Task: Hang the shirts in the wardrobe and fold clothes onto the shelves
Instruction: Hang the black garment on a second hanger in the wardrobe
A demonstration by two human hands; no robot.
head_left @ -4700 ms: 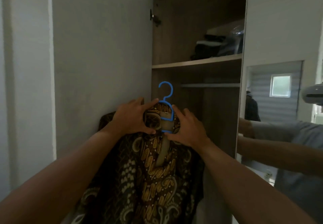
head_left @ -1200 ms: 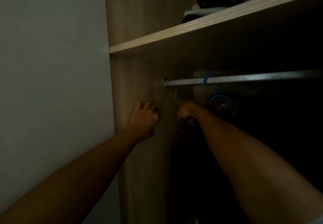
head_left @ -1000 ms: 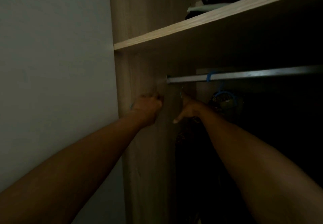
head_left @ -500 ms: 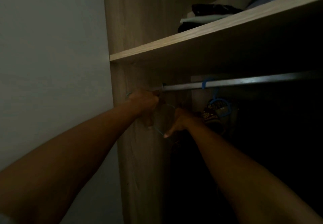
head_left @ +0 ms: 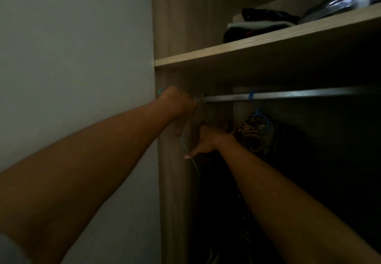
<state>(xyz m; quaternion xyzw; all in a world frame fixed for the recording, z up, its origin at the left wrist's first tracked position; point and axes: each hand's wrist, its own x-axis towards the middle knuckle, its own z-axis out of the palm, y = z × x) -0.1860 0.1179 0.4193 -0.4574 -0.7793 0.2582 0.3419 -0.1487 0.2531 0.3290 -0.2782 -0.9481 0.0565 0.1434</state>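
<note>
The blue hanger (head_left: 186, 147) is not on the rail. A thin blue arm of it slants down from under the left hand (head_left: 179, 107) toward the right thumb, and a blue tip pokes out past the left knuckles. The left hand is curled tight round the hanger's upper part; whatever garment it carries is lost in the dark. The right hand (head_left: 207, 140) sits lower, thumb spread and fingers hidden in shadow, so I cannot tell whether it grips anything.

In the last second the left hand has climbed level with the rail (head_left: 299, 95), right at its end, while the right hand has dropped away from it. The hook is probably being lined up and has not yet caught.

Just beyond the right hand a batik shirt (head_left: 252, 134) already hangs. Above both hands, the shelf (head_left: 268, 44) holds folded clothes (head_left: 266, 21).
</note>
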